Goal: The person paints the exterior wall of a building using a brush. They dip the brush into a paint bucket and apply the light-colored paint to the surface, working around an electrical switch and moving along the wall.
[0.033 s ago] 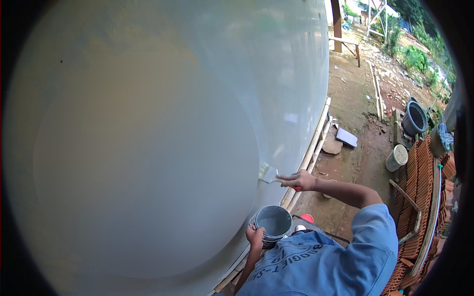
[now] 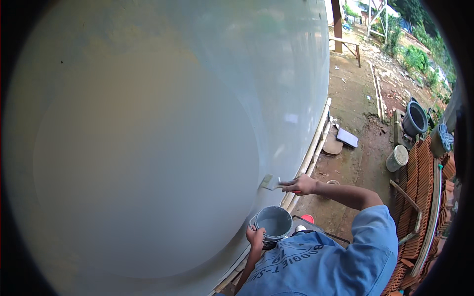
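Observation:
My right hand (image 2: 302, 185) is closed around the handle of a flat paintbrush (image 2: 270, 182). Its pale bristles point left, at the big, smooth grey curved surface (image 2: 163, 163) that fills the left of the view. Whether the bristle tips touch that surface I cannot tell. Close to my body, my left hand (image 2: 256, 237) grips the rim of a dark bucket (image 2: 274, 220), with its thumb over the edge. Smooth grey liquid, like paint, shows inside the bucket, below and near the brush.
Bamboo poles (image 2: 313, 149) run along the surface's lower right edge. On the ground at right stand a lidded white bucket (image 2: 397, 158) and a dark tub (image 2: 414, 119) beside stacked orange roof tiles (image 2: 417, 182). A red round thing (image 2: 307, 218) lies by my shirt. Farther off is a wooden bench (image 2: 348, 45).
My right hand and the brush have shifted slightly down, toward the bucket, and the brush head has tilted. My left hand and the bucket stay almost where they were.

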Demonstrator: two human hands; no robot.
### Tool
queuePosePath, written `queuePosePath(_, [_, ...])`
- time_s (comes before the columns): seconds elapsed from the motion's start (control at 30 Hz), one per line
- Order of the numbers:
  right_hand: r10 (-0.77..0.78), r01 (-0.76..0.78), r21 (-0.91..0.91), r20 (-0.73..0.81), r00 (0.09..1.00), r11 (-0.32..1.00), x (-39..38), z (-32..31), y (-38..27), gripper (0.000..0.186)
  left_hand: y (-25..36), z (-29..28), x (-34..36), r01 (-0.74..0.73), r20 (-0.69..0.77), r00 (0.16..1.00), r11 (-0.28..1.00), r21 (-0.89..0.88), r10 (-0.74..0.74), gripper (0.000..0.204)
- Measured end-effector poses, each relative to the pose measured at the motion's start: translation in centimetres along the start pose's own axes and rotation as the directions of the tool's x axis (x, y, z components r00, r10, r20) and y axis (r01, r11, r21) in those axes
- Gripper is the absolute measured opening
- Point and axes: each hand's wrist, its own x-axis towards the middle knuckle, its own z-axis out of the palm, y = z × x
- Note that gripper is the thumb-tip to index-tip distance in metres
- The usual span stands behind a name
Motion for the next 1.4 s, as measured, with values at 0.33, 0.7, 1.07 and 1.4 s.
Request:
queuePosePath(0.33, [0.013, -0.007, 0.092, -0.062, 0.998, 0.996, 15.3, -23.9, -3.7, 0.021, -0.6, -0.3, 0.3, 0.038, -0.025, 0.999, 0.998, 0.041, -0.037, 0.035])
queuePosePath(0.7, [-0.237, 0.235, -0.095, -0.673, 0.701, 0.967, 17.6, -22.0, -2.4, 0.030, -3.4, 0.0, 1.9, 0.039, -0.001, 0.999, 0.999, 0.028, -0.039, 0.054])
queuePosePath(1.07, [0.090, -0.118, 0.125, 0.210, 0.974, 0.985, 1.0, 3.8, 1.3, 0.039, -2.0, 0.2, 1.8, 0.017, -0.017, 1.000, 0.993, 0.115, -0.015, 0.054])
queuePosePath(1.4, [-0.024, 0.017, -0.046, -0.161, 0.987, 0.999, 16.5, -29.0, -4.6, 0.021, -2.6, 0.4, 1.6, -0.014, -0.015, 1.000, 0.999, 0.032, 0.014, 0.052])
